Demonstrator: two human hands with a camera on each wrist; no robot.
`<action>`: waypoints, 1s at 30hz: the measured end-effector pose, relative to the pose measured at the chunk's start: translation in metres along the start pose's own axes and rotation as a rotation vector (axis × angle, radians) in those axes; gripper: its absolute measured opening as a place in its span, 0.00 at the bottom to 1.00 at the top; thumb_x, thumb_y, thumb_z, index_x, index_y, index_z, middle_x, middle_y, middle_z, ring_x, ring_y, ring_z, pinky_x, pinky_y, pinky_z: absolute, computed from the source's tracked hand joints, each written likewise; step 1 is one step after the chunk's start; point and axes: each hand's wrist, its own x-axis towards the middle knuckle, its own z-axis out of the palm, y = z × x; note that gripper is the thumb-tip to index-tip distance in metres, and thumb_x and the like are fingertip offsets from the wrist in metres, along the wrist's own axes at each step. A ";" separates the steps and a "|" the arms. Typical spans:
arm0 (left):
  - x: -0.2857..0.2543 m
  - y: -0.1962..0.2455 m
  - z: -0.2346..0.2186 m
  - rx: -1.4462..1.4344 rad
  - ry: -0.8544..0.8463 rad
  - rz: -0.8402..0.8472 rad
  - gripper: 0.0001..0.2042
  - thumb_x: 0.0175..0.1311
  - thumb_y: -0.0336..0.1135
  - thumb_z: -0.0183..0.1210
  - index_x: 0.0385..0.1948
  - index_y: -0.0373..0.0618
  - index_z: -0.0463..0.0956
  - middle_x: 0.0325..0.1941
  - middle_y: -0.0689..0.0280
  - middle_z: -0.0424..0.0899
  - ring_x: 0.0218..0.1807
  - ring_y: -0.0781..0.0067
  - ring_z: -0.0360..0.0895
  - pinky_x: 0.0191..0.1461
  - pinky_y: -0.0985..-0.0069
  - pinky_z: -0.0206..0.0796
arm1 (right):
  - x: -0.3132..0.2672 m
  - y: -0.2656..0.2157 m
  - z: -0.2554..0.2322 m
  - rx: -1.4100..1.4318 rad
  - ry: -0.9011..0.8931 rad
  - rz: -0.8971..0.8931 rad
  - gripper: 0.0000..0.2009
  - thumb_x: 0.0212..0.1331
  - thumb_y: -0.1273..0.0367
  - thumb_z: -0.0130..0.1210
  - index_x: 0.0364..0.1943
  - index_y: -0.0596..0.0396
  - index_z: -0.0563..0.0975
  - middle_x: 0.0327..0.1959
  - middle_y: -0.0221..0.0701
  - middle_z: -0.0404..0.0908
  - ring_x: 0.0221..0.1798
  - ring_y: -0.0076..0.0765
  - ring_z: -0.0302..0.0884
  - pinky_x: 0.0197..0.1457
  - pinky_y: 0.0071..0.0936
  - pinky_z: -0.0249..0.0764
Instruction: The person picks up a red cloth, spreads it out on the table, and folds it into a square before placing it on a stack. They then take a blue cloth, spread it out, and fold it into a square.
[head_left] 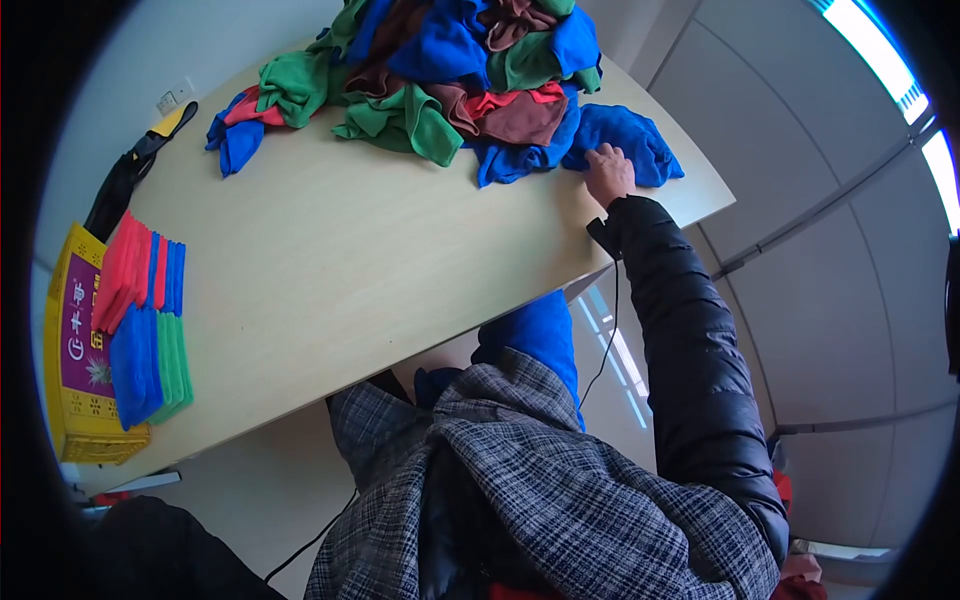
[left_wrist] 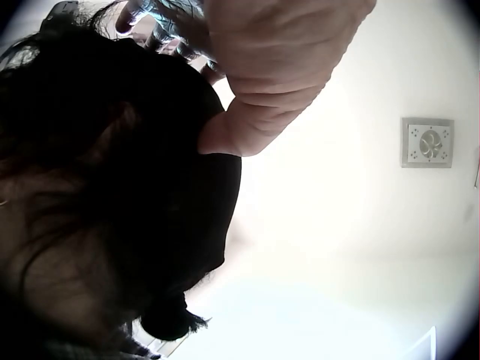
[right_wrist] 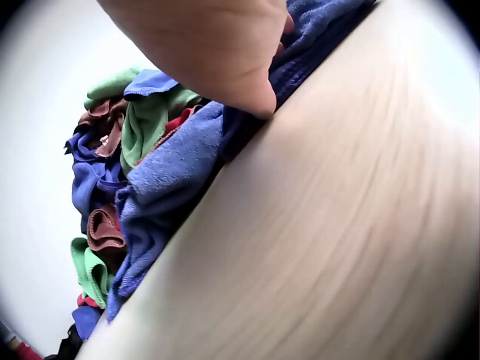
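At the table's right end, my right hand (head_left: 609, 174) grips the near side of a bunched blue cloth (head_left: 640, 140). Seen from the right wrist, that hand (right_wrist: 225, 52) has its thumb low by the tabletop and its fingertips bent in at the blue fabric (right_wrist: 315, 37). My left hand (left_wrist: 277, 67) is raised to a head with dark hair and a black covering (left_wrist: 187, 180). Its thumb touches the covering, while several fingers show spread beyond it; whether they hold anything I cannot tell. The head view does not include the left hand.
A heap of green, blue, brown and red cloths (head_left: 450, 70) lies along the table's far side. Folded red, blue and green cloths (head_left: 150, 310) stand in stacks at the left, beside a yellow box (head_left: 75, 350). A black strap (head_left: 135, 170) lies behind them. The wooden tabletop (head_left: 330, 250) ends close before my body.
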 end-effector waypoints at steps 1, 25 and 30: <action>-0.007 0.002 -0.006 0.005 0.001 -0.014 0.37 0.63 0.54 0.66 0.70 0.51 0.61 0.68 0.60 0.73 0.76 0.48 0.58 0.78 0.44 0.47 | 0.005 -0.002 0.004 -0.049 0.000 0.001 0.14 0.53 0.65 0.64 0.46 0.46 0.83 0.47 0.35 0.80 0.55 0.48 0.77 0.52 0.44 0.76; -0.151 -0.126 0.112 -0.261 -0.114 -1.007 0.17 0.63 0.21 0.55 0.55 0.35 0.75 0.52 0.57 0.83 0.55 0.68 0.80 0.62 0.74 0.69 | -0.118 -0.203 -0.091 1.185 0.177 -0.169 0.07 0.60 0.74 0.61 0.42 0.59 0.78 0.35 0.40 0.78 0.41 0.45 0.80 0.46 0.34 0.76; -0.192 -0.150 0.190 0.161 -0.245 -0.810 0.31 0.60 0.20 0.60 0.68 0.48 0.68 0.61 0.59 0.79 0.58 0.66 0.78 0.56 0.73 0.72 | -0.132 -0.255 -0.140 1.392 -0.059 -0.276 0.08 0.65 0.71 0.60 0.44 0.59 0.79 0.35 0.36 0.79 0.41 0.35 0.79 0.46 0.29 0.76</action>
